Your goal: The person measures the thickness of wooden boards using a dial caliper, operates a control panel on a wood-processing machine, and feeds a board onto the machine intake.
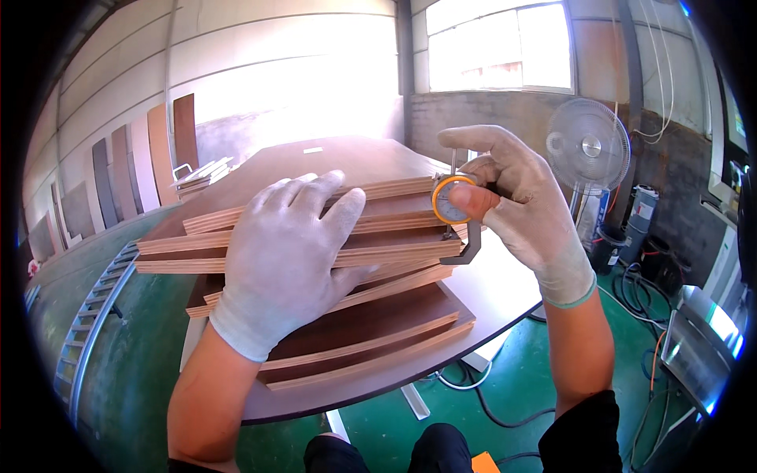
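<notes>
Pinching dial gauge (pixel 443 202) in right hand (pixel 522 206), touching boards (pixel 398 254) with spread left hand (pixel 285 244), perhaps gripping; may misread if tilted.

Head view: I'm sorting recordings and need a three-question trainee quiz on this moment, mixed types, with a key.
1. Which hand grips the dial gauge? A) left B) right C) both
2. True or false: the gloved left hand lies over the stacked boards.
3. Fill in: in the picture, the fan stands to the ____ of the dial gauge.

Key:
1. B: the gloved right hand grips it, thumb over the dial.
2. True: its fingers spread over the upper boards.
3. right
</notes>
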`<state>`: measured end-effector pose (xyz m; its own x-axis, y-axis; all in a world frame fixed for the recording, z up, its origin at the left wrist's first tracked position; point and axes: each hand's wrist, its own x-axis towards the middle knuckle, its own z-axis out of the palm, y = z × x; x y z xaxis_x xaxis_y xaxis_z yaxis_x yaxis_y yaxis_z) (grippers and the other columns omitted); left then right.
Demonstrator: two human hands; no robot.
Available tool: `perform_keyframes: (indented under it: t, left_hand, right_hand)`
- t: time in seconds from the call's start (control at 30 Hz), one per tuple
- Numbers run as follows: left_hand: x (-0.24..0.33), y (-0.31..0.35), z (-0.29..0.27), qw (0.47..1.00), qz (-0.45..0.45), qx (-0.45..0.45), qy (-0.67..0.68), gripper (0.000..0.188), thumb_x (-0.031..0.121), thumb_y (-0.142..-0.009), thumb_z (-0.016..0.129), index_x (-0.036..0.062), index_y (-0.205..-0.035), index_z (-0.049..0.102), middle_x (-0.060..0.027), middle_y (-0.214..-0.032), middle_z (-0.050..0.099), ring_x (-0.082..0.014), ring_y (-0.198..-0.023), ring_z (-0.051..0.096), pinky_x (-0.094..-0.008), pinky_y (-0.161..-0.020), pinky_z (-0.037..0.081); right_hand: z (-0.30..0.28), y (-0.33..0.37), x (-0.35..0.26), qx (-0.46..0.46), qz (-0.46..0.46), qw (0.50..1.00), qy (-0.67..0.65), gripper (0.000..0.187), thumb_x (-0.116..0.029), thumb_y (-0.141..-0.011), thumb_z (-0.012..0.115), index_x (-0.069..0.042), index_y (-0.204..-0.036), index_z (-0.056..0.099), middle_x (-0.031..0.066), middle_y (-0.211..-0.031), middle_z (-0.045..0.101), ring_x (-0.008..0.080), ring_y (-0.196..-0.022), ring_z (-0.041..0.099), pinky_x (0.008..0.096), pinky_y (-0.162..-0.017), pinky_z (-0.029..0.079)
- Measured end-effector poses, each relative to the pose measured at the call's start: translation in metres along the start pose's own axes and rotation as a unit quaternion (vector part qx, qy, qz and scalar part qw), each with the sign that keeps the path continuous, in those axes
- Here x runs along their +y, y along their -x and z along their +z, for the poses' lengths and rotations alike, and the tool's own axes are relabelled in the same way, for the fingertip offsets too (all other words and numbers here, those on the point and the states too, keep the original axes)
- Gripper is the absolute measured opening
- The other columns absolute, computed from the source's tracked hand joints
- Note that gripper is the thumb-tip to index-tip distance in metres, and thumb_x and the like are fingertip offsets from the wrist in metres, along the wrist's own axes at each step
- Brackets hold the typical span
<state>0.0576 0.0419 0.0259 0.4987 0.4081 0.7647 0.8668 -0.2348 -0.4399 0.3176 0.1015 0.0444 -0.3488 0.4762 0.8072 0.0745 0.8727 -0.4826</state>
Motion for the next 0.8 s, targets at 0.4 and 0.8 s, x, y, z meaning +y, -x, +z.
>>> perform_keyframes:
  t: [0.4,0.8]
  left_hand:
    - [0.002,-0.001,-0.001,1.0,-0.002,0.002,0.0,0.071,0.036,-0.07,0.092,0.0073,-0.131,0.067,-0.0171,-0.137,0.065,-0.0388,-0.124,0.063,-0.0518,-0.109,0.05]
    - [0.006,-0.002,-0.002,1.0,-0.013,0.0,-0.002,0.073,0.033,-0.067,0.094,0.0067,-0.13,0.069,-0.0173,-0.137,0.066,-0.0379,-0.125,0.063,-0.0508,-0.109,0.051]
  right_hand:
    - [-0.04,-0.002,0.034,0.013,-0.052,0.999,0.005,0.073,-0.013,-0.096,0.079,-0.001,-0.16,0.045,0.003,-0.088,0.068,0.0063,-0.079,0.056,0.0236,-0.071,0.049]
    - [-0.035,-0.017,0.029,0.006,-0.025,1.0,-0.014,0.052,-0.016,-0.099,0.077,0.0,-0.144,0.058,0.0075,-0.088,0.073,0.0067,-0.069,0.061,0.0247,-0.059,0.053]
